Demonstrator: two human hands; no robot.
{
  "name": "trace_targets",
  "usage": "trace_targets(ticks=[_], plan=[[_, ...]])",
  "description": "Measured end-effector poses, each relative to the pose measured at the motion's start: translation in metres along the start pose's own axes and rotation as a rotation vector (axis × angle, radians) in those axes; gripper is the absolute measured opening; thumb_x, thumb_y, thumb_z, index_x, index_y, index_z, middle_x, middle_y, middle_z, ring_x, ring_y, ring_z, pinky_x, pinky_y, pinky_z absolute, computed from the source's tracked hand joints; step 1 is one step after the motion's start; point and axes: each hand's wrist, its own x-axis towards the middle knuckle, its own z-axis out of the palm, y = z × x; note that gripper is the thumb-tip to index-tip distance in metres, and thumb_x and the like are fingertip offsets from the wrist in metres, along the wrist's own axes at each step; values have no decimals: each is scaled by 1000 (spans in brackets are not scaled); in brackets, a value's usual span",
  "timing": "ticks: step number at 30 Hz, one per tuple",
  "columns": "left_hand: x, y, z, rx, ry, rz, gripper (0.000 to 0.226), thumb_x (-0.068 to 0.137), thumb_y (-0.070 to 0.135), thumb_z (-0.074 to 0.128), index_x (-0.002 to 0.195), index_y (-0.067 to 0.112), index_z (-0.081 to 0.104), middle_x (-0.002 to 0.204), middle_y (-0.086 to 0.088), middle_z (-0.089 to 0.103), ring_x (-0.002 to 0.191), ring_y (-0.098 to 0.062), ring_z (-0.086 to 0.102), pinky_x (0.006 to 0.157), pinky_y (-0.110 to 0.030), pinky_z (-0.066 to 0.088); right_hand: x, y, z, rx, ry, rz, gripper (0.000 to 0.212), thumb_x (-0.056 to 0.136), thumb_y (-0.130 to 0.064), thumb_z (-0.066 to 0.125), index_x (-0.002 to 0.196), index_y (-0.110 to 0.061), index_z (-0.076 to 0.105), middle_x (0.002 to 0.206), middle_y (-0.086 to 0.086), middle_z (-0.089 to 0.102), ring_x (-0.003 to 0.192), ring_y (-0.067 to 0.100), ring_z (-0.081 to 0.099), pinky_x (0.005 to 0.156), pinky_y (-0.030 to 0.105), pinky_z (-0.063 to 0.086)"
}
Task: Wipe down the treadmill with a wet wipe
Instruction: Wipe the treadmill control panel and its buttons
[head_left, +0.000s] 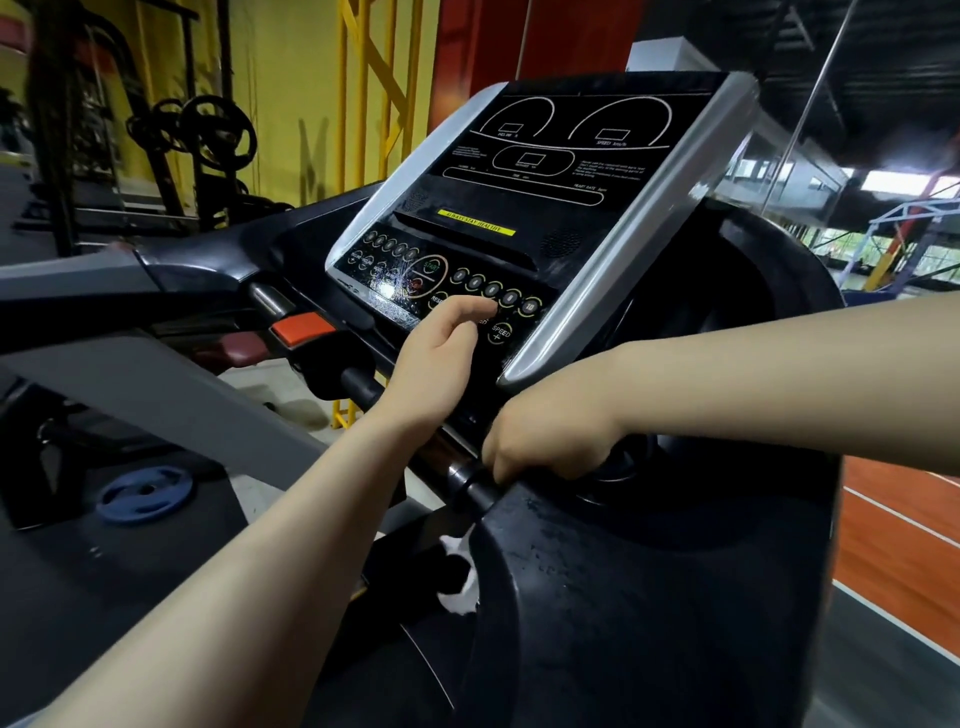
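Observation:
The treadmill console (524, 171) is a black panel with silver side rails, tilted up in front of me. My left hand (441, 353) reaches to its lower button row, one fingertip touching the panel near the SPEED + button (500, 332), and it holds nothing. My right hand (545, 441) curls over the inner edge of the black right side arm (649, 597), beside the end of the handlebar (470, 488). A crumpled white wet wipe (457, 577) shows below that edge and seems to hang from under the fingers. The grip itself is hidden.
A red safety key clip (301, 330) sits left of the console. A neighbouring treadmill (130, 384) stands at the left with a blue weight plate (145, 491) on the floor. Weight racks (208, 135) stand behind. Orange flooring (898, 545) lies at the right.

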Motion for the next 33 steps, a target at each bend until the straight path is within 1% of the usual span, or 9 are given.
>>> trace_targets(ticks=[4,8,12,19,22,24,28,31,33], plan=[[1,-1,1,9,6,-17,39,96,9,40,118,27,67,119,18,65,116,3,55,110,-31,41,-11,8,13,-151,159,-109,28,83,-9,55,107,-5,68,103,11,58,93,29,51,77,30,34],[2,0,2,22,2,-17,39,96,10,41,119,27,66,120,19,65,117,2,55,110,-30,40,-23,10,16,-159,325,-140,21,85,-14,49,86,-3,67,85,10,58,80,23,49,65,23,20],[1,2,3,30,2,-10,39,96,10,40,119,27,66,120,19,65,117,2,55,108,-27,40,-32,19,21,-296,407,-59,23,88,-16,46,79,-10,66,81,4,59,72,25,55,58,30,42],[2,-2,2,36,-8,-1,38,95,12,40,117,29,67,121,18,65,118,2,53,109,-30,40,-19,6,37,-285,106,351,26,93,-19,46,108,-11,66,114,7,63,105,31,60,87,39,50],[2,0,1,42,-7,-7,38,96,11,40,118,29,66,121,18,64,118,3,53,106,-24,39,-14,8,42,15,-84,433,34,97,-25,40,116,-7,62,130,13,57,125,33,48,107,48,35],[3,0,1,39,-10,-8,38,96,11,40,118,29,66,122,18,64,119,2,52,103,-23,38,-7,10,40,-40,-147,488,41,101,-29,34,126,-7,57,139,12,50,134,31,39,112,48,27],[4,-1,1,30,-13,-5,39,96,11,40,116,29,67,120,18,65,118,2,53,105,-24,38,24,13,37,-272,-409,470,30,99,-23,51,125,-11,61,127,8,58,118,28,55,78,22,43],[2,1,1,20,-8,-16,38,96,10,41,116,29,68,119,19,65,115,2,54,102,-21,39,34,20,32,-323,-444,426,22,99,-13,52,116,-7,65,115,10,65,71,19,54,39,8,35],[1,1,1,26,-19,-14,38,96,11,40,116,30,67,117,19,65,110,4,55,95,-17,39,21,15,26,-344,-349,330,30,99,-15,51,126,-6,62,124,11,63,77,19,59,58,15,48]])
